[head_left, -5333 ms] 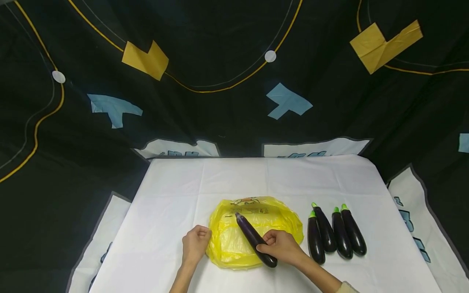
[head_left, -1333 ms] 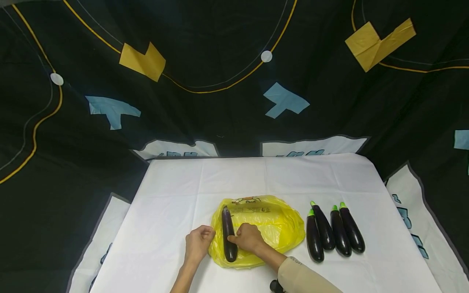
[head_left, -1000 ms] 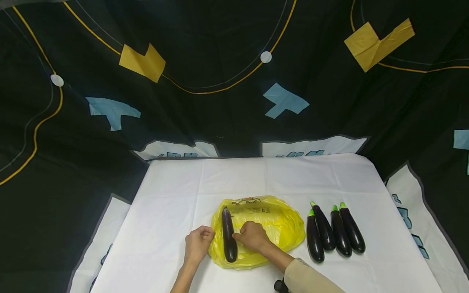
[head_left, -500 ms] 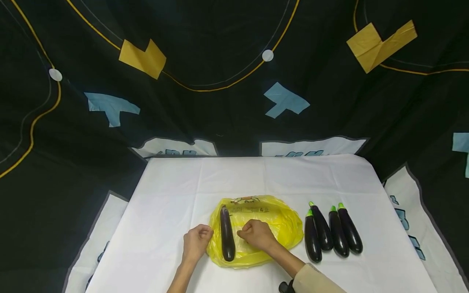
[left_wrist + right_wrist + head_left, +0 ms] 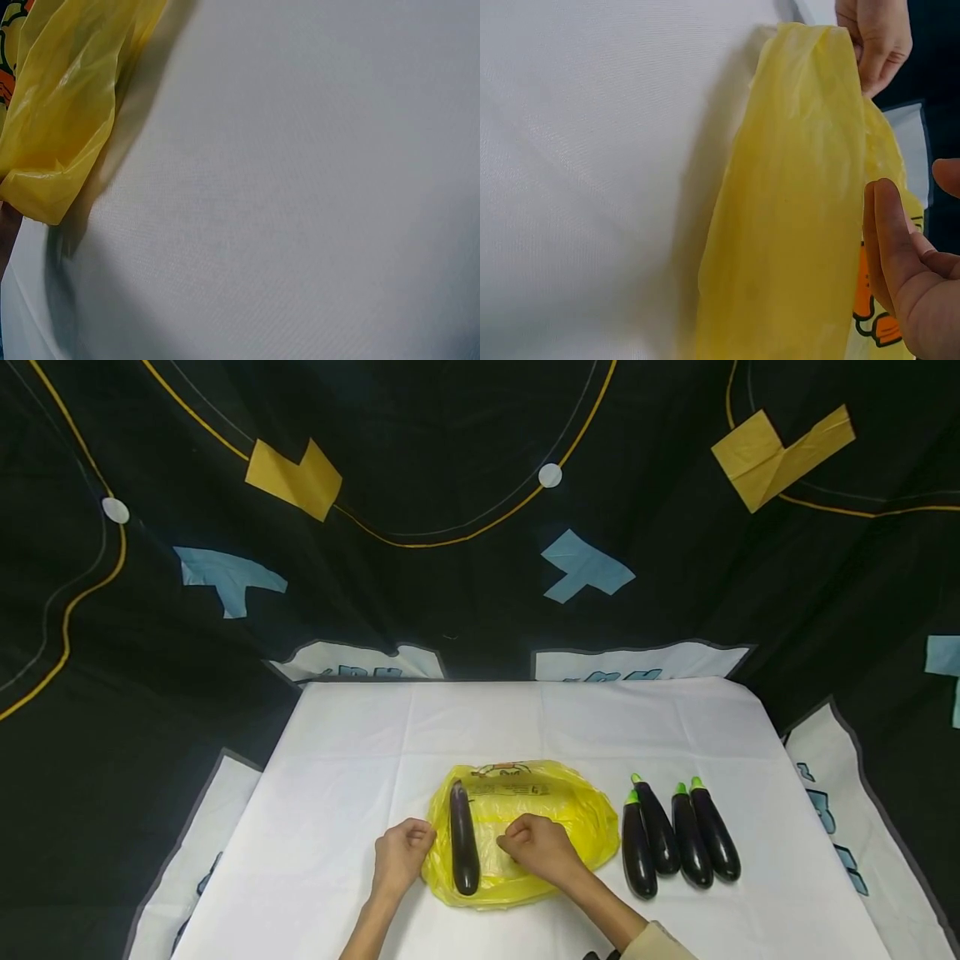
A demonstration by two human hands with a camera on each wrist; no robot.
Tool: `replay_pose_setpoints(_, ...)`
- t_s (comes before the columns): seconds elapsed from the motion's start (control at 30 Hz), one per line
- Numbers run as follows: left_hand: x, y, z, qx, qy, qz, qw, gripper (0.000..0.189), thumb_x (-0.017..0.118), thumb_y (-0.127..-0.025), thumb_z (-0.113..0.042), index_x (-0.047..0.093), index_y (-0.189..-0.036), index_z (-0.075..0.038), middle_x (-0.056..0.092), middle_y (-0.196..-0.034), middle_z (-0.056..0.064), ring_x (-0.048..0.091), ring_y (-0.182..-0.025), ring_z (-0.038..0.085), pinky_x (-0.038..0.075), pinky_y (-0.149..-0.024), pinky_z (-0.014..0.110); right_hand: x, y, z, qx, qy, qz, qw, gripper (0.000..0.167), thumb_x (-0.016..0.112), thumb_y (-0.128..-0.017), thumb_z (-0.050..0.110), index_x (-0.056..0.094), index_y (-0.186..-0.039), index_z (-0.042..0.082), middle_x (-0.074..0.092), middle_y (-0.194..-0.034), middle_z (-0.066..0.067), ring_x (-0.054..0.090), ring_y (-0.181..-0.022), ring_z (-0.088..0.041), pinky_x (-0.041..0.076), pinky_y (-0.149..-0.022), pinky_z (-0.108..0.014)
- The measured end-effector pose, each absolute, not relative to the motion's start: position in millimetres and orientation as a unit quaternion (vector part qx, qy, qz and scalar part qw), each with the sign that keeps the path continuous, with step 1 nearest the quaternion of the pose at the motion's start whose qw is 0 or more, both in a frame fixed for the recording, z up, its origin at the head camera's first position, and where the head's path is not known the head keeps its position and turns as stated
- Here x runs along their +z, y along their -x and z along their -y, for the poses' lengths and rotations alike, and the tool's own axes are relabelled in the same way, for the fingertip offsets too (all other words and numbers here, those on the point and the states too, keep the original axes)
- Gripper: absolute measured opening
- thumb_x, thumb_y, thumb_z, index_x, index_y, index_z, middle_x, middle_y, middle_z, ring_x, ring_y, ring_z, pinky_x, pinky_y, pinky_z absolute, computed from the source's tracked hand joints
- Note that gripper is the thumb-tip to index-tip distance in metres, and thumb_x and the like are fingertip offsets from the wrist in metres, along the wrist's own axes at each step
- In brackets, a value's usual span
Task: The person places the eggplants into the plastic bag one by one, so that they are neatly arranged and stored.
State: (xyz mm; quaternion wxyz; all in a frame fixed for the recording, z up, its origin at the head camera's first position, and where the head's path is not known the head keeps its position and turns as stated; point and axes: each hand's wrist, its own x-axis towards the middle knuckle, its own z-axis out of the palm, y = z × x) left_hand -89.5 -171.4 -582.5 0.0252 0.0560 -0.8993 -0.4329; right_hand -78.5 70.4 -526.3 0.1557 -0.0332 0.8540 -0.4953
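Note:
A yellow plastic bag (image 5: 525,877) lies spread with its mouth open on the white-covered table. At its left edge my left hand (image 5: 401,857) pinches the rim; the right wrist view shows these fingers (image 5: 877,52) at the bag's far end. One dark eggplant (image 5: 464,843) lies in the bag's left part, stem end away from me. My right hand (image 5: 543,847) is over the middle of the bag, to the right of that eggplant. In the right wrist view its thumb and fingers (image 5: 900,240) stand apart with nothing between them.
Right of the bag, several eggplants (image 5: 691,839) with bright green stem ends lie side by side on the white cloth (image 5: 480,718). A black curtain (image 5: 420,602) with yellow and blue shapes hangs behind the table.
The right hand laid the eggplant down in the bag's left part, let go of it and drew back to the right. The left hand has stayed at the bag's edge.

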Motion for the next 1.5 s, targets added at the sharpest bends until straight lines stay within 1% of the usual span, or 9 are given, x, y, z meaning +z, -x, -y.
replay_pose_setpoints(0.2,-583.3,89.7,171.9,-0.434,-0.057,0.899,0.019,0.008,0.069,-0.085,-0.012,0.069,-0.081,-0.006,0.067,-0.070,-0.001,0.060,-0.059,0.007,0.050,-0.052,0.018,-519.5,75.5,-82.5,-0.492,0.024,-0.857,0.152,0.031,0.067,-0.085,0.039,0.064,-0.092,0.009,0.065,-0.078,0.003,0.060,-0.067,-0.010,0.049,-0.058,-0.029)
replay_pose_setpoints(0.4,-584.2,90.3,172.0,-0.437,-0.055,0.898,0.016,0.007,0.069,-0.085,-0.011,0.069,-0.081,-0.005,0.067,-0.070,0.000,0.061,-0.059,0.008,0.050,-0.052,0.018,-507.0,70.7,-100.7,-0.514,0.002,-0.846,0.143,0.033,0.067,-0.086,0.037,0.065,-0.099,0.007,0.066,-0.085,0.002,0.061,-0.072,-0.012,0.051,-0.060,-0.028)
replay_pose_setpoints(0.67,-584.4,92.4,171.8,-0.437,-0.060,0.897,0.013,0.007,0.069,-0.085,-0.011,0.069,-0.082,-0.006,0.067,-0.071,0.000,0.061,-0.059,0.008,0.050,-0.052,0.019,-487.3,66.3,-144.9,-0.527,-0.066,-0.839,0.115,0.033,0.069,-0.085,0.037,0.066,-0.102,0.009,0.066,-0.085,0.000,0.063,-0.074,-0.013,0.051,-0.066,-0.027)
replay_pose_setpoints(0.93,-582.7,92.8,172.6,-0.439,-0.061,0.896,0.011,0.007,0.068,-0.085,-0.011,0.068,-0.082,-0.005,0.067,-0.071,0.000,0.060,-0.060,0.008,0.050,-0.052,0.019,-485.8,60.4,-189.0,-0.531,-0.120,-0.831,0.115,0.041,0.068,-0.087,0.034,0.062,-0.113,0.002,0.066,-0.096,-0.008,0.066,-0.084,-0.022,0.055,-0.075,-0.034)
replay_pose_setpoints(1.1,-583.4,93.7,172.7,-0.441,-0.063,0.895,0.010,0.007,0.068,-0.086,-0.012,0.069,-0.082,-0.005,0.066,-0.071,-0.001,0.060,-0.060,0.008,0.050,-0.053,0.019,-489.5,56.0,-213.0,-0.525,-0.138,-0.832,0.110,0.050,0.068,-0.086,0.039,0.059,-0.117,0.000,0.067,-0.100,-0.010,0.066,-0.089,-0.023,0.055,-0.077,-0.032)
replay_pose_setpoints(1.27,-584.2,93.4,172.0,-0.439,-0.063,0.896,0.009,0.008,0.068,-0.085,-0.012,0.069,-0.082,-0.005,0.066,-0.071,0.000,0.060,-0.059,0.008,0.050,-0.052,0.019,-493.8,51.2,-244.2,-0.477,-0.157,-0.860,0.095,0.061,0.063,-0.087,0.050,0.056,-0.122,0.001,0.067,-0.104,-0.008,0.066,-0.090,-0.017,0.053,-0.077,-0.027)
replay_pose_setpoints(1.33,-584.2,93.1,171.8,-0.438,-0.063,0.897,0.009,0.008,0.068,-0.085,-0.012,0.069,-0.082,-0.005,0.067,-0.071,0.000,0.060,-0.059,0.008,0.050,-0.052,0.019,-495.9,49.4,-258.9,-0.438,-0.164,-0.880,0.080,0.064,0.060,-0.087,0.054,0.056,-0.124,0.001,0.067,-0.104,-0.010,0.065,-0.091,-0.020,0.051,-0.079,-0.033)
replay_pose_setpoints(1.4,-584.2,92.7,171.7,-0.439,-0.063,0.896,0.009,0.008,0.068,-0.085,-0.011,0.069,-0.082,-0.005,0.067,-0.071,0.000,0.060,-0.059,0.008,0.050,-0.052,0.018,-498.9,47.8,-272.7,-0.393,-0.177,-0.900,0.060,0.065,0.057,-0.088,0.054,0.056,-0.124,-0.001,0.067,-0.104,-0.013,0.063,-0.095,-0.029,0.049,-0.080,-0.041)
replay_pose_setpoints(1.5,-584.3,92.2,171.5,-0.440,-0.066,0.895,0.007,0.008,0.068,-0.085,-0.011,0.069,-0.082,-0.005,0.067,-0.071,0.000,0.060,-0.060,0.009,0.050,-0.053,0.019,-505.6,45.4,-291.1,-0.352,-0.203,-0.913,0.027,0.062,0.057,-0.090,0.049,0.055,-0.121,-0.004,0.066,-0.103,-0.020,0.059,-0.098,-0.041,0.045,-0.079,-0.051)
